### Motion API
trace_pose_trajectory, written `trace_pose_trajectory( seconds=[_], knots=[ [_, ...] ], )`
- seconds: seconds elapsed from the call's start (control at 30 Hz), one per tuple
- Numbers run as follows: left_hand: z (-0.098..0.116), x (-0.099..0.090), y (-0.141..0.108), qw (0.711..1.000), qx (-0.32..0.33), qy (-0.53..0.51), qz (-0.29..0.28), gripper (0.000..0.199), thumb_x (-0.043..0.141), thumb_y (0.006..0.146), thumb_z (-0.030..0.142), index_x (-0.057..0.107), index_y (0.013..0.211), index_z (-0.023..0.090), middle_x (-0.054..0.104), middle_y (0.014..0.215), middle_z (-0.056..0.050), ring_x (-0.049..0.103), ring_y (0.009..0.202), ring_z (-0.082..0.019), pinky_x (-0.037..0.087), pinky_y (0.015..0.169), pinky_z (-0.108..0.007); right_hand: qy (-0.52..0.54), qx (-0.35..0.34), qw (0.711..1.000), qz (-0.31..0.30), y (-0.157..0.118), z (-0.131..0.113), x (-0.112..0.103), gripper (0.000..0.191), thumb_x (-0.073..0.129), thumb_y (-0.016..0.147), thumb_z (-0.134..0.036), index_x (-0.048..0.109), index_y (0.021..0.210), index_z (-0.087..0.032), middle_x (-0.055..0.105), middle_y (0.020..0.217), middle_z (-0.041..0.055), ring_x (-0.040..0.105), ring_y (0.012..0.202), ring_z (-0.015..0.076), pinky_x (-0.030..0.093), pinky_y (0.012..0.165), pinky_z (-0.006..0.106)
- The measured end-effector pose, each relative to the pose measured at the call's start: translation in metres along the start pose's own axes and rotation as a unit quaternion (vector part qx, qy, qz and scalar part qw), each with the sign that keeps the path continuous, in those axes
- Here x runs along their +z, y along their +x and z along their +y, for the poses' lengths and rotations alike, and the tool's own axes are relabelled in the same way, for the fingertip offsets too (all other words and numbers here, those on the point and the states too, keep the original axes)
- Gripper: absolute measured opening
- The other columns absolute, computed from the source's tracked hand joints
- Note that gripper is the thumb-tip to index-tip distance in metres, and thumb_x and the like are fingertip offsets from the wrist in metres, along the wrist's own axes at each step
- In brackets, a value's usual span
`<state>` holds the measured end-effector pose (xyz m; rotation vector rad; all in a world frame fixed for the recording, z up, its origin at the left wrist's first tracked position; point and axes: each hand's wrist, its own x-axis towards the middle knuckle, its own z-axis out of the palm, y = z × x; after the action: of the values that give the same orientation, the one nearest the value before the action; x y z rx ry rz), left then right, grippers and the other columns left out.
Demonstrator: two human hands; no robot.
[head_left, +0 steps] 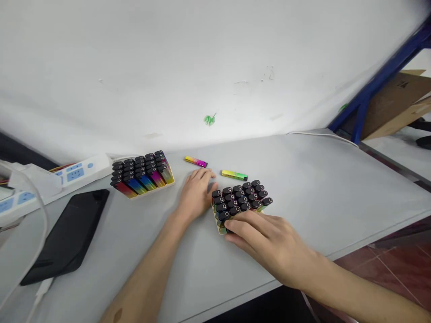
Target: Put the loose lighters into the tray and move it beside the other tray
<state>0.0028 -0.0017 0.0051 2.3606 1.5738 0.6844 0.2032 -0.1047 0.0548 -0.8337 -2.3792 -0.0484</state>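
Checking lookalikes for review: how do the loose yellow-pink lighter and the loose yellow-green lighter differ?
Colour: the pink lighter fades from yellow to magenta, the green lighter from yellow to green. Place: the pink lighter lies nearer the wall, beyond the left hand; the green lighter lies beyond the right pack of lighters. Shared: both lie flat, black ends to the right.

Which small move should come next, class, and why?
Probably the left hand should reach for the yellow-and-magenta lighter: it lies loose just beyond that hand, while the right hand is occupied at the near side of the nearer pack of lighters.
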Motion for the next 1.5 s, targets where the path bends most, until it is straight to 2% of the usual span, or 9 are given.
trace_pose_trajectory(
  seconds=[0.3,0.47,0.67,0.87,1.03,1.1,1.2,1.3,1.5],
  knots=[
    [0.002,0.000,0.000,1.000,0.003,0.005,0.002,0.021,0.053,0.096,0.023,0.063,0.113,0.017,0.062,0.136,-0.012,0.053,0.129,-0.031,0.043,0.109,-0.050,-0.056,-0.030,0.997,0.040,0.018,-0.003,-0.014,0.020,0.061,0.098,-0.031,0.074,0.101,-0.017,0.068,0.078,0.0037,0.058,0.061,0.0129,0.046,0.051,0.027],
    [0.001,0.001,0.001,1.000,-0.009,0.001,-0.005,0.019,0.053,0.096,0.023,0.063,0.111,0.019,0.062,0.135,-0.011,0.052,0.130,-0.031,0.042,0.110,-0.051,-0.053,0.086,0.991,0.090,0.042,0.051,-0.027,0.020,0.057,0.099,-0.025,0.074,0.091,-0.019,0.071,0.084,0.0045,0.062,0.067,0.0115,0.048,0.061,0.026],
    [-0.001,0.002,0.001,1.000,-0.008,-0.004,-0.001,0.018,0.053,0.095,0.023,0.063,0.110,0.020,0.063,0.135,-0.011,0.052,0.130,-0.031,0.043,0.110,-0.052,-0.028,0.224,0.964,-0.142,0.032,0.127,0.004,0.027,0.062,0.094,-0.040,0.070,0.107,-0.017,0.070,0.097,0.0106,0.063,0.084,0.0233,0.049,0.070,0.036],
    [0.000,0.001,0.000,1.000,-0.011,-0.007,0.003,0.017,0.054,0.094,0.023,0.062,0.110,0.023,0.063,0.135,-0.009,0.053,0.129,-0.029,0.043,0.110,-0.052,0.100,0.245,0.959,-0.104,0.013,0.138,0.018,0.015,0.068,0.087,-0.032,0.066,0.094,-0.019,0.067,0.100,0.0096,0.061,0.091,0.0242,0.050,0.080,0.041],
    [0.001,0.000,0.001,1.000,-0.023,-0.012,-0.004,0.016,0.053,0.095,0.024,0.062,0.108,0.021,0.062,0.135,-0.010,0.053,0.129,-0.029,0.043,0.110,-0.052,0.382,0.363,0.845,0.094,0.018,0.138,0.004,0.029,0.065,0.091,-0.047,0.057,0.099,-0.021,0.072,0.099,0.0080,0.068,0.092,0.0211,0.052,0.088,0.041],
    [0.000,0.001,0.001,1.000,-0.020,-0.013,-0.002,0.016,0.053,0.096,0.024,0.062,0.108,0.021,0.062,0.136,-0.011,0.053,0.129,-0.029,0.043,0.110,-0.052,0.455,0.402,0.778,0.162,0.019,0.136,0.002,0.032,0.061,0.093,-0.053,0.053,0.103,-0.024,0.067,0.080,0.0002,0.064,0.069,0.0158,0.054,0.070,0.035],
    [-0.002,0.002,0.001,1.000,-0.012,-0.013,0.006,0.016,0.053,0.096,0.024,0.062,0.109,0.020,0.063,0.134,-0.012,0.053,0.128,-0.030,0.043,0.109,-0.052,0.518,0.446,0.713,0.155,0.020,0.130,0.008,0.032,0.058,0.093,-0.058,0.052,0.105,-0.029,0.044,0.060,-0.0098,0.034,0.041,0.0082,0.031,0.043,0.024],
    [-0.004,0.003,0.000,1.000,-0.005,-0.013,0.013,0.016,0.052,0.096,0.024,0.061,0.109,0.020,0.063,0.134,-0.012,0.053,0.128,-0.030,0.044,0.108,-0.053,0.528,0.484,0.693,0.082,0.020,0.125,0.017,0.039,0.058,0.091,-0.063,0.058,0.093,-0.024,0.032,0.056,-0.0094,0.019,0.042,0.0069,0.014,0.042,0.025],
    [-0.004,0.003,0.001,1.000,-0.004,-0.011,0.007,0.015,0.053,0.096,0.025,0.061,0.108,0.021,0.063,0.134,-0.011,0.054,0.128,-0.029,0.044,0.108,-0.052,0.525,0.503,0.680,0.090,0.019,0.125,0.020,0.064,0.038,0.090,-0.079,0.051,0.063,-0.022,0.034,0.048,-0.0050,0.024,0.042,0.0092,0.018,0.045,0.028]
  ],
)
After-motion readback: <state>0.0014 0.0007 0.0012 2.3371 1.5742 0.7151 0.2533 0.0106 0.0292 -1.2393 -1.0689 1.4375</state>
